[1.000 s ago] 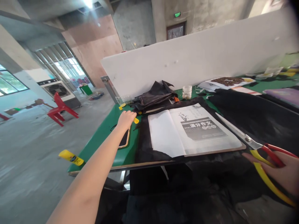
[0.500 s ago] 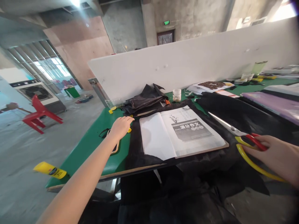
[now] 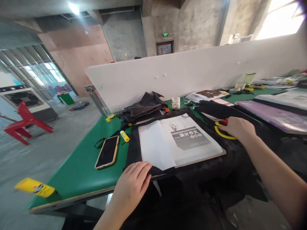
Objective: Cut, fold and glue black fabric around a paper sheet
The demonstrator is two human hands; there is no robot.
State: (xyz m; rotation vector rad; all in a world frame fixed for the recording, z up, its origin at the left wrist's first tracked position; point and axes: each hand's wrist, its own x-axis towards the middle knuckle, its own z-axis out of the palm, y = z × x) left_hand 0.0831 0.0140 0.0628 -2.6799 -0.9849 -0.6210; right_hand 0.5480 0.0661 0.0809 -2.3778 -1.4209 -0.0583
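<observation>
An open book [image 3: 192, 147] with a blank left page and a printed right page lies on black fabric [image 3: 133, 150] at the table's front edge. My left hand [image 3: 135, 179] rests at the book's lower left corner, over the fabric edge, fingers extended and holding nothing. To the right of the book, my right hand [image 3: 236, 127] grips yellow-and-red handled scissors [image 3: 211, 117], low over the black fabric, with the blades pointing left. The blade tips lie near the book's upper right corner.
A phone [image 3: 107, 152], a small glue stick [image 3: 124, 136] and a large yellow glue stick [image 3: 35, 187] are on the green table [image 3: 79, 169] at left. Behind the book are crumpled black fabric [image 3: 144, 105] and a jar [image 3: 176, 103]. A purple folder [image 3: 268, 113] lies right.
My left hand has come back toward the front edge from beyond the phone, uncovering the phone and small glue stick. My right hand has carried the scissors farther back and left.
</observation>
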